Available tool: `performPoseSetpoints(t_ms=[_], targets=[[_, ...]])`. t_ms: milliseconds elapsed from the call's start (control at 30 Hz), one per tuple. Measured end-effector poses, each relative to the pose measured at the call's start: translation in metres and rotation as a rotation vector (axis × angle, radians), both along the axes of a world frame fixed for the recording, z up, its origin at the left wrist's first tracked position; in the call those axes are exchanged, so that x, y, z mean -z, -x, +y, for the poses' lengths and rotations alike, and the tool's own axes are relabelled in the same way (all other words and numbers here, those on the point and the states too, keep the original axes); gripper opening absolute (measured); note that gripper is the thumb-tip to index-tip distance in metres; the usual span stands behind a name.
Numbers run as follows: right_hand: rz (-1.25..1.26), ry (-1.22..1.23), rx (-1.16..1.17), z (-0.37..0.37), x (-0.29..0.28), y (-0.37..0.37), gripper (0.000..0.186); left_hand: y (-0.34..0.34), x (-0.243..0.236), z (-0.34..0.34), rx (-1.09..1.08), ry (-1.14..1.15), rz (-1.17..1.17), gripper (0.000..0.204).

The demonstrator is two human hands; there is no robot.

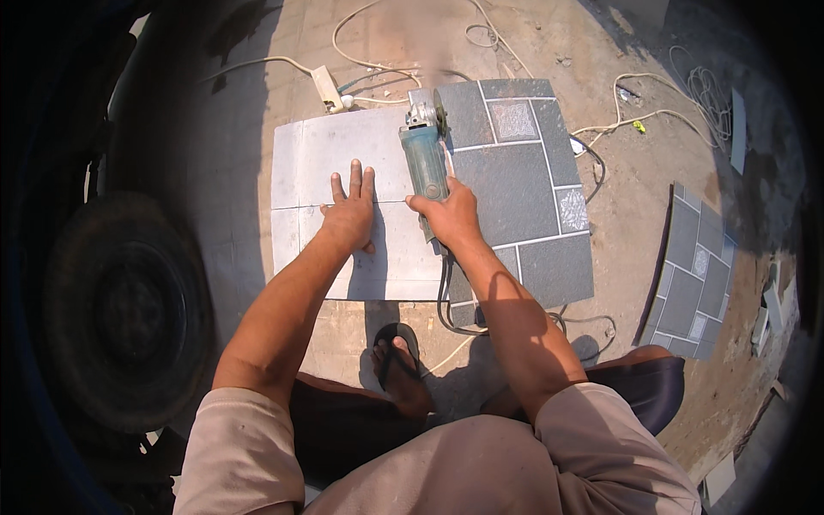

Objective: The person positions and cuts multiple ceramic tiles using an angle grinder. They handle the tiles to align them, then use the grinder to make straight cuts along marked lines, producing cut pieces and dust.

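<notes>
Sunlit, dusty ground [343, 339] is strewn with looping cream cable [652, 114], with a dark tyre [129, 309] at the left. On it lies a pale tile panel [330, 154] beside a grey stone-patterned tile [515, 193]. The left hand [350, 215] is spread flat, grasping nothing, on the pale panel; the right hand [452, 213] grips the angle grinder [423, 161], which sits along the border between the two.

Grinder [424, 161] over tiles [506, 189], tyre [129, 313] left
</notes>
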State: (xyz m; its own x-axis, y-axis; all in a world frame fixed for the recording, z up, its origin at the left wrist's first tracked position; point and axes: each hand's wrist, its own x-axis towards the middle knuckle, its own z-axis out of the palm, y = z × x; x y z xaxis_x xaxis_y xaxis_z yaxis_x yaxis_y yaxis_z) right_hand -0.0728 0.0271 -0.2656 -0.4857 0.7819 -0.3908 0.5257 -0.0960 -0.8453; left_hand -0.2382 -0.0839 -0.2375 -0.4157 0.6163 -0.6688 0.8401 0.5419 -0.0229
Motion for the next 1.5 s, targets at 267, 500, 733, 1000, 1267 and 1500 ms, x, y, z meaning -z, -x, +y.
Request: performPoseSetpoints(t_ms=[267,500,733,1000,1267,1500], targets=[[0.056,-0.06,-0.006,-0.003,0.011,-0.01,0.047,-0.003,-0.002,0.004,0.007,0.002,0.007,0.161],[0.008,-0.044,0.002,-0.003,0.011,-0.008,0.044,-0.002,0.001,0.004,0.015,0.022,0.025,0.161],[0.046,-0.038,-0.022,-0.013,0.003,-0.02,0.042,-0.003,0.002,0.002,0.018,0.009,0.032,0.16],[0.068,-0.026,-0.027,-0.024,-0.006,-0.03,0.042,-0.002,0.002,0.0,0.006,0.013,0.027,0.161],[0.079,-0.062,-0.021,-0.026,0.002,-0.033,0.044,-0.004,0.002,0.001,0.008,0.004,0.026,0.161],[0.12,-0.032,-0.018,-0.038,0.005,-0.044,0.046,-0.005,0.002,0.0,0.002,0.001,0.035,0.162]])
